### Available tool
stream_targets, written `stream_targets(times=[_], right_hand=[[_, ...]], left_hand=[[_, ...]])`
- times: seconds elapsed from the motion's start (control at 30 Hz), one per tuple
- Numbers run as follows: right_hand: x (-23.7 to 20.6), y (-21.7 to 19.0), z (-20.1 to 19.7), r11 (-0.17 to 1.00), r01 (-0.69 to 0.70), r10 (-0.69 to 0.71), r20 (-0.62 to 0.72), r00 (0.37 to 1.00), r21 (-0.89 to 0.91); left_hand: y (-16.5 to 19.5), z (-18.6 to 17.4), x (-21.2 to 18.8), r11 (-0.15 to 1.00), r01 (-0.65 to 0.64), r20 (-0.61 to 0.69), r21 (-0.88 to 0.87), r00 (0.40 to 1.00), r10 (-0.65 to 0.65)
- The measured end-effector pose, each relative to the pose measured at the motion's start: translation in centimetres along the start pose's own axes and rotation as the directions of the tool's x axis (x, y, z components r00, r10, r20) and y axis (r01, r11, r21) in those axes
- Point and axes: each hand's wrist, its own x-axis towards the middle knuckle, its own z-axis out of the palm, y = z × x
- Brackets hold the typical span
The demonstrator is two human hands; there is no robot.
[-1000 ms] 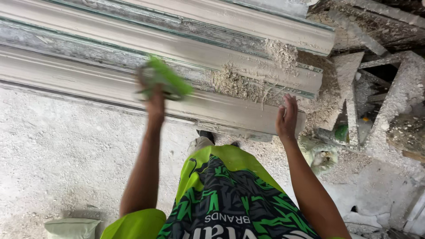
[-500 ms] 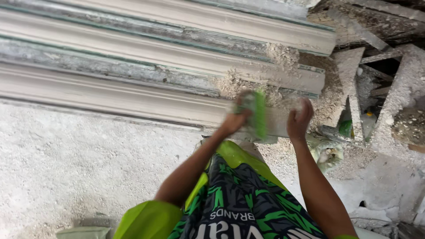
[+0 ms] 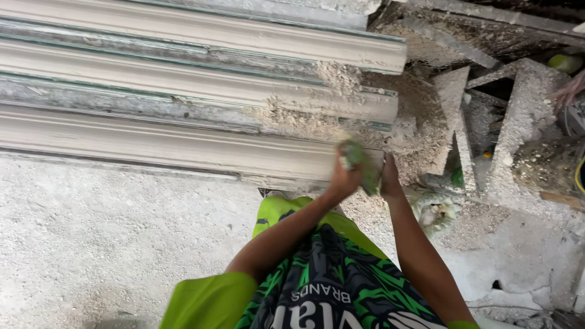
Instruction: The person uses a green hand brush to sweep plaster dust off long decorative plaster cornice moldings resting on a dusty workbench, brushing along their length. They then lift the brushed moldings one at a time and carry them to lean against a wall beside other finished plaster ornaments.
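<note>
Head view is looking down over a person's green and black patterned shirt (image 3: 329, 286) toward long plaster mouldings (image 3: 183, 143) that are lying in rows across the upper half of the frame, running from the left edge toward the centre right. Both arms are reaching up from the bottom of the frame and meeting just right of centre, at the near end of the lowest moulding. The left hand (image 3: 343, 178) is curling its fingers closed around a small green pad (image 3: 359, 163), perhaps a sponge or a scrubbing cloth, though it is blurred and its kind is hard to tell; the pad is sitting against the end of that lowest moulding, just beside the crumbly plaster debris (image 3: 304, 119) that is clinging to the moulding above. The right hand (image 3: 389, 180) is resting right next to it, touching or nearly touching the pad's right edge, its fingers pressing toward the moulding's end face; whether they are gripping anything is not clear from this angle. A rough, white-dusted floor (image 3: 103, 244) is filling the lower left of the frame. At the upper right, broken plaster-caked frames and slats (image 3: 512, 116) are lying in a heap, well apart from the hands, and a pale crumpled lump (image 3: 436, 210) is sitting on the floor just to the right of the right forearm.
</note>
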Motion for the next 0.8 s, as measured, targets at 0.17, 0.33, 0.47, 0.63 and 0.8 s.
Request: stream_targets(times=[0.17,0.33,0.47,0.63,0.8], right_hand=[[-0.4,-1.4,-4.7,0.983,0.007,-0.027,-0.105,0.994,-0.185],[-1.9,-2.4,-9.8,0.956,-0.288,0.267,-0.246,0.932,-0.054],[-3.1,-1.4,-11.3,0.934,-0.354,0.346,-0.142,0.928,-0.039],[-2.8,0.2,-9.8,0.896,-0.441,0.443,0.101,0.891,-0.05],[-1.8,0.2,-8.8,0.989,-0.141,0.125,0.263,0.957,0.041]], left_hand=[[1.3,1.5,0.0,0.96,0.281,0.462,0.017,0.849,-0.257],[2.0,-9.6,-2.0,0.961,0.148,-0.09,-0.233,0.981,-0.173],[1.3,-14.5,-4.4,0.988,0.146,-0.559,-0.059,0.815,-0.154],[-0.7,-0.2,-6.9,0.887,0.437,-0.03,0.145,0.899,-0.438],[-1.5,9.6,-4.6,0.951,0.13,0.337,0.28,0.915,-0.224]])
